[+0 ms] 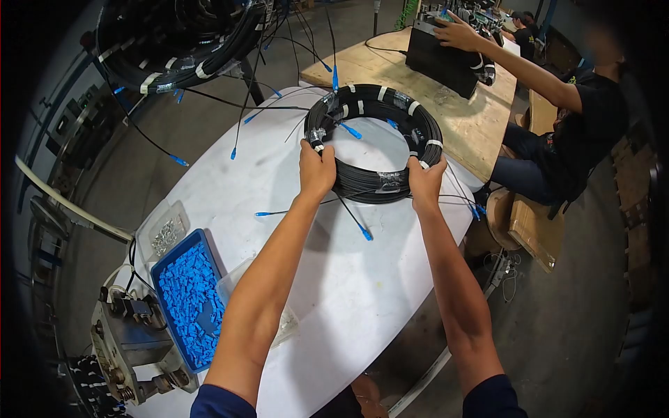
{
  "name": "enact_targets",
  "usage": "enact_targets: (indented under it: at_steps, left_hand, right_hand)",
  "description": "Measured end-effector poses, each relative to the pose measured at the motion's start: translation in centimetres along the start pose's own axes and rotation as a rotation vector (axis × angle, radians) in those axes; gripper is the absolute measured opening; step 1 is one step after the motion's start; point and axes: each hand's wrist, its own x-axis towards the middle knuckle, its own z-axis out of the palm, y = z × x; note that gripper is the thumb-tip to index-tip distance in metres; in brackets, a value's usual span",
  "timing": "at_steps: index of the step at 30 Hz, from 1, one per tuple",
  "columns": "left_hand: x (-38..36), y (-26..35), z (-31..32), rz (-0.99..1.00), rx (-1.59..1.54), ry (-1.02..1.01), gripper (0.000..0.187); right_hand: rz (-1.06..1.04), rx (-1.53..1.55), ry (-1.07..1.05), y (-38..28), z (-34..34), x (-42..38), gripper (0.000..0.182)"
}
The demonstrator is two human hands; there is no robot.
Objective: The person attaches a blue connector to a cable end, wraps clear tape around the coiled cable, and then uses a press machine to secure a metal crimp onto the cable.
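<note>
Both my hands hold a thick coil of black cable (369, 182) over the white table (348, 299). My left hand (318, 171) grips its left side, fingers wrapped round the bundle. At the right side my right hand (426, 181) is closed on the same coil. White and clear tape bands wrap the coil. Cable ends with blue connectors stick out, one inside the ring (350, 131) and one below it (366, 233). The fingertips are partly hidden by the cable.
A blue tray (221, 259) of small blue parts and a clear box of metal pieces (167, 235) lie left, beside a metal machine (139, 341). More coils (181, 70) hang upper left. A co-worker (578, 132) touches a black box (440, 63) on a wooden table (369, 66).
</note>
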Motion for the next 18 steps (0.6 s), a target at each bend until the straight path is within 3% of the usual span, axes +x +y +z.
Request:
enact_targets:
  at_steps: [7,9,11,15,18]
  left_hand:
    - [-0.4,1.4,-1.0,0.015,0.058,0.028,0.07]
    - [-2.1,2.0,-2.0,-0.067,0.104,0.051,0.078]
    - [-5.0,2.0,-2.9,0.007,-0.05,0.173,0.085]
    - [-17.0,6.3,-9.4,-0.06,-0.582,-0.044,0.048]
    - [-27.9,7.5,-15.7,-0.066,-0.67,-0.158,0.032]
  right_hand:
    - [0.008,-0.062,-0.107,0.7,-1.1,-1.2,0.091]
    - [-0.013,-0.033,-0.174,0.6,-1.9,-3.0,0.085]
    - [-0.025,-0.038,-0.203,-0.8,-2.9,-7.2,0.076]
    - [-0.055,-0.026,-0.336,-2.9,-5.1,-18.1,0.062]
    - [-0.059,0.143,-0.517,-6.1,-7.9,-27.3,0.051]
